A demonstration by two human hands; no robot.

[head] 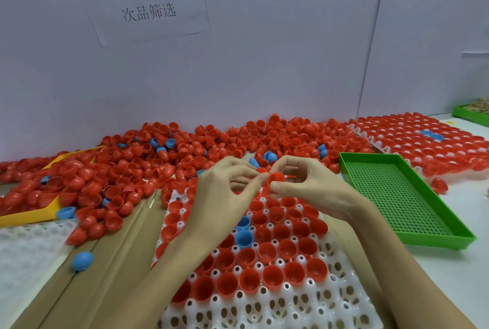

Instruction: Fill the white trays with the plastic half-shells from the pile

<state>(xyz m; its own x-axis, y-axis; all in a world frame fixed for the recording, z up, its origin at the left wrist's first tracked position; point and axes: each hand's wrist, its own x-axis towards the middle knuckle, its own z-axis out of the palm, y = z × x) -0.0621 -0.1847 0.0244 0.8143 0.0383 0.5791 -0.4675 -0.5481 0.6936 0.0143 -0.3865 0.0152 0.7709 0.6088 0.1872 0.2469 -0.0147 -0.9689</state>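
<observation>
Head view: both hands — left hand point(225, 183), right hand point(301, 183) — pinch one red half-shell point(277, 178) above the white tray point(267, 299). Its far rows are filled, its near rows empty, and the pile point(185, 149) remains large — roughly two-thirds done.

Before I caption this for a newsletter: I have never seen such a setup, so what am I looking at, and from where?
This is one picture from a camera worn on a person's head, looking down at their own hands. No machine is involved. The left hand and right hand together hold one red half-shell above a white tray, whose far rows already hold red shells and two blue ones. Behind lies the loose pile of half-shells, mostly red. To the right sit an empty green perforated tray and a filled white tray.
</observation>
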